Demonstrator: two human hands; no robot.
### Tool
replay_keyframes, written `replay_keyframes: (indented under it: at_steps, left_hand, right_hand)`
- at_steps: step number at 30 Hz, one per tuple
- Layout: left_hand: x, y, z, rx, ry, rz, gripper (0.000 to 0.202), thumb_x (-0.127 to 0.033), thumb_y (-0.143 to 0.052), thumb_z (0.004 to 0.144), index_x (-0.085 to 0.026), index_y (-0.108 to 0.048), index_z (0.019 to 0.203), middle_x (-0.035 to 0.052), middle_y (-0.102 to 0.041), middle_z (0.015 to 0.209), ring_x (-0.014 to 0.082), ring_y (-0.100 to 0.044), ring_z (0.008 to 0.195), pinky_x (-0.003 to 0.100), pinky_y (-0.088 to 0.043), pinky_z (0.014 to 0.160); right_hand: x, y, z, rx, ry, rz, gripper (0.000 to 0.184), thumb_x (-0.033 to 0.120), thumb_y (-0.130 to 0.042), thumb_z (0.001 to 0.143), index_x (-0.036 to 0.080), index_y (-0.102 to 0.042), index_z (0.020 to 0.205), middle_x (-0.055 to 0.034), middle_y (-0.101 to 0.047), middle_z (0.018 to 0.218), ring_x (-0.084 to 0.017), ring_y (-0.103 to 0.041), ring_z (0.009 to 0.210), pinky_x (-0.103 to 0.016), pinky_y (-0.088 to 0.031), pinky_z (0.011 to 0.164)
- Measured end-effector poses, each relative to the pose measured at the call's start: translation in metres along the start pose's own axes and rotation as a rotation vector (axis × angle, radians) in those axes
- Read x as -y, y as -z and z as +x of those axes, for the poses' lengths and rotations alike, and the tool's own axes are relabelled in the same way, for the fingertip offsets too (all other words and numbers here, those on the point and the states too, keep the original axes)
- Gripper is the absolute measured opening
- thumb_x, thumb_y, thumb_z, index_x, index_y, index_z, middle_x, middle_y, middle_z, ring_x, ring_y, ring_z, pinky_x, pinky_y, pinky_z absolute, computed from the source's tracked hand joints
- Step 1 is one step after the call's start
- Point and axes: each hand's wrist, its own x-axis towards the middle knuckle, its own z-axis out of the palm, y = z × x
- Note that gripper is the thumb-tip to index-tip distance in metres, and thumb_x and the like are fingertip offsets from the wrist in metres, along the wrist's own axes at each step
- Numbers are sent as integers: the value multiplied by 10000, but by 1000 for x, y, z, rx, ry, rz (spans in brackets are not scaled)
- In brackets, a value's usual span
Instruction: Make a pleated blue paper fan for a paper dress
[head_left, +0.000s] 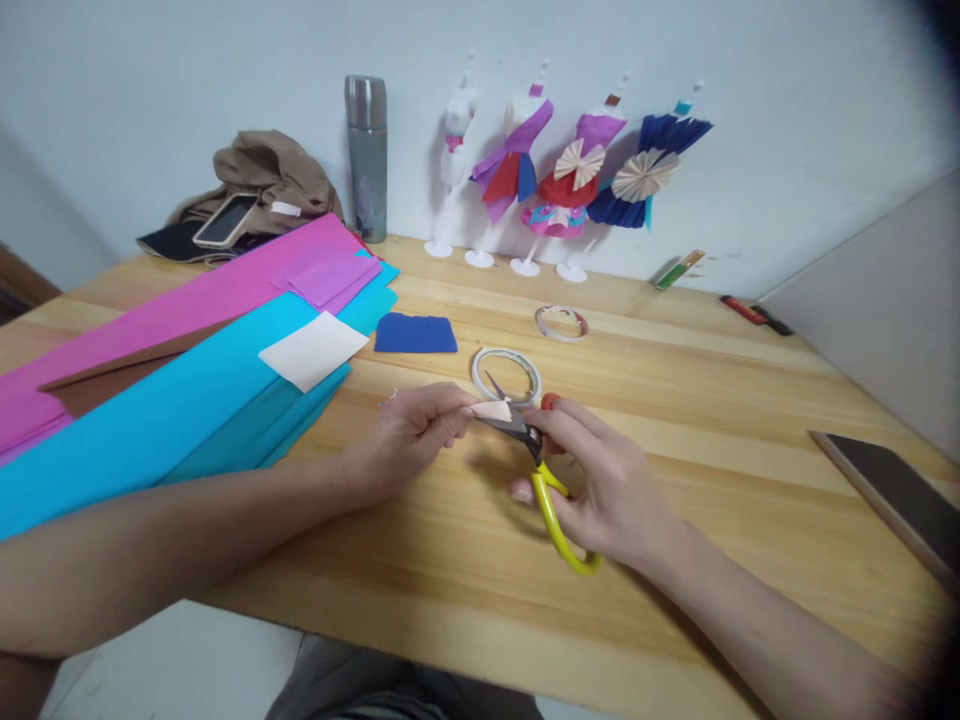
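My left hand (416,435) pinches a small pale piece of paper (493,410) between thumb and fingers. In my right hand (600,475) is a pair of scissors with yellow handles (551,515), fingers through the loops. The scissor blades are apart and lie at the pale piece; whether they are cutting into it I cannot tell. A roll of white tape (480,372) lies flat just behind the blades. Left of it rests a folded dark blue paper (415,334). A cream paper sheet (313,350) lies on the turquoise paper (187,400).
Pink paper (180,290) covers the table's left side. A bottle (367,165), a brown cloth bundle (277,170) and a phone (225,220) stand behind. Several small dressed mannequins (576,175) line the wall. A second tape roll (561,334) and a dark tablet-like slab (892,490) lie rightward.
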Motion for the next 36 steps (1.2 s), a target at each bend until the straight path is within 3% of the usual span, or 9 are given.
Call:
replay_keyframes:
  at_steps: [16, 21, 30, 36]
  left_hand:
    - [-5, 0, 1, -11, 40, 68, 292, -283, -433, 913, -183, -474, 641, -31, -474, 627, 106, -456, 626, 242, -378, 632]
    - [-5, 0, 1, -17, 27, 67, 277, -277, -440, 921, -178, -506, 671, -30, -483, 636, 107, -463, 632, 247, -381, 641]
    - [-3, 0, -1, -15, 34, 60, 297, -267, -442, 931, -177, -476, 650, -31, -479, 639, 109, -462, 646, 255, -376, 652]
    - [-5, -1, 0, -34, 25, 39, 300, -272, -459, 927, -177, -472, 643, -33, -468, 628, 106, -451, 628, 250, -370, 635]
  right_hand:
    - [2, 2, 1, 1, -3, 5, 244, 351, -610, 903, 164, -592, 1059, -30, -564, 752, -138, -503, 571, -247, -417, 485]
    - [2, 2, 2, 7, -15, 22, 267, 370, -604, 909, 165, -600, 1080, -7, -535, 708, -129, -483, 542, -241, -416, 474]
    - [2, -1, 1, 9, 0, 32, 278, 452, -556, 951, 184, -584, 880, 28, -437, 616, -115, -409, 491, -237, -343, 437]
    - [2, -1, 1, -8, 18, 16, 235, 405, -553, 958, 196, -544, 850, 39, -440, 606, -103, -383, 467, -224, -322, 424]
